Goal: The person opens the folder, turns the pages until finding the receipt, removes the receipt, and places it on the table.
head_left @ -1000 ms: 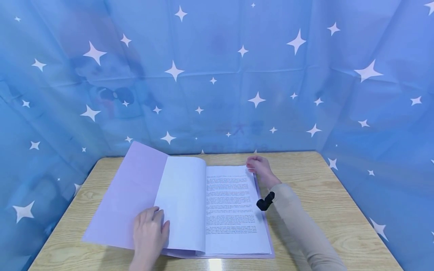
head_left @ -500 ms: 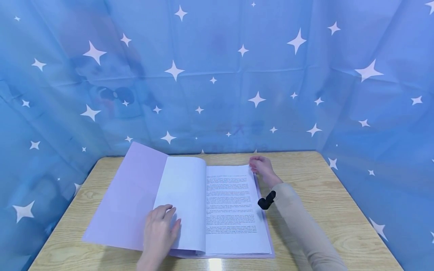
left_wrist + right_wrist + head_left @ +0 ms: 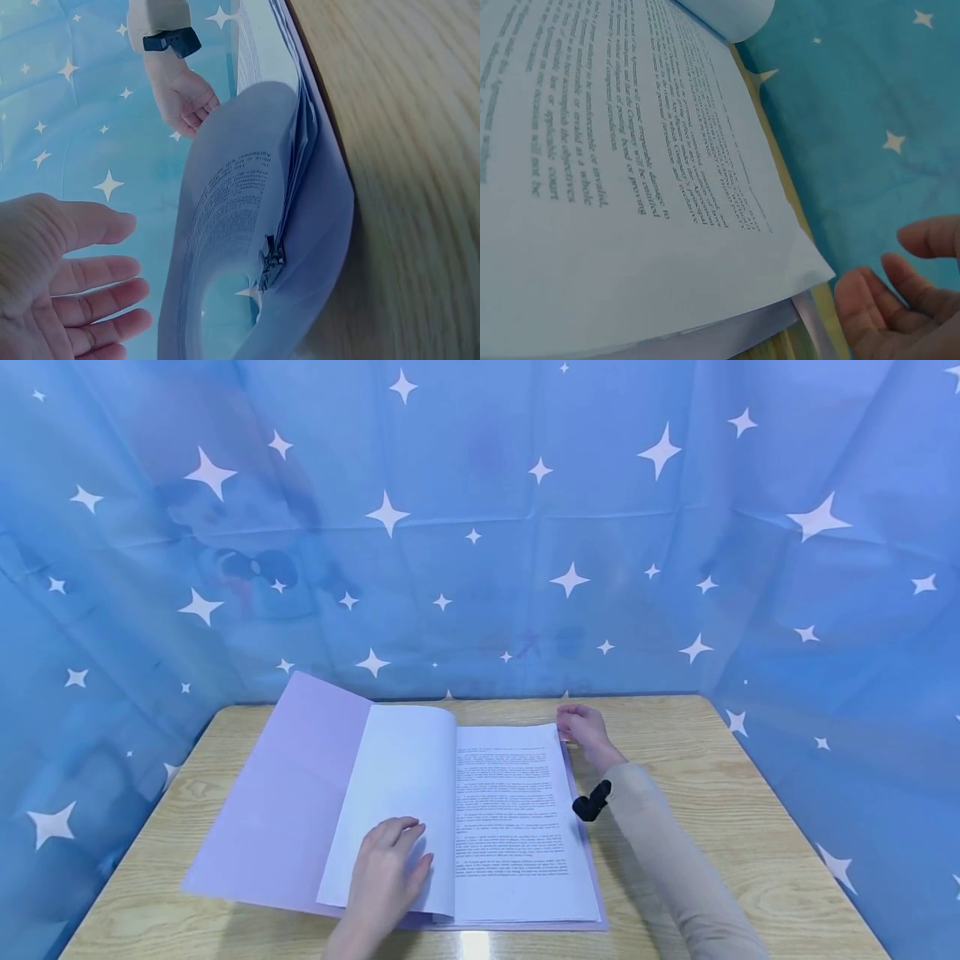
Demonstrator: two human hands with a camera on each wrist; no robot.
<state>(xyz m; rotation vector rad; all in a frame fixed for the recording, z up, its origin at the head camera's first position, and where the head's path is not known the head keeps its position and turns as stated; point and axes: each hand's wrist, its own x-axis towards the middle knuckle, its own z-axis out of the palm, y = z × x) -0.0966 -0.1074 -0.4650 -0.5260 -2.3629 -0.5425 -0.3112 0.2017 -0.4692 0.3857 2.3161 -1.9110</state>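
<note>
A lilac folder (image 3: 277,810) lies open on the table, its cover angled up at the left. Inside it, a turned-over white page (image 3: 401,760) curves at the spine, beside a printed page (image 3: 513,827) on the right. My left hand (image 3: 390,872) is above the turned page's lower part, fingers extended and apart from the paper in the left wrist view. My right hand (image 3: 585,731) is at the printed page's top right corner. In the right wrist view its fingertips (image 3: 855,296) are right by the slightly raised corner, with the thumb held away from them.
A small dark fastener (image 3: 271,262) shows at the folder's spine in the left wrist view. The wood-grain table (image 3: 720,827) extends on both sides of the folder. A blue star-patterned curtain (image 3: 480,560) hangs behind and at the sides.
My left hand has moved right, from the turned page's left edge to over its lower part. My right hand has shifted slightly right at the corner. Pages and folder look the same.
</note>
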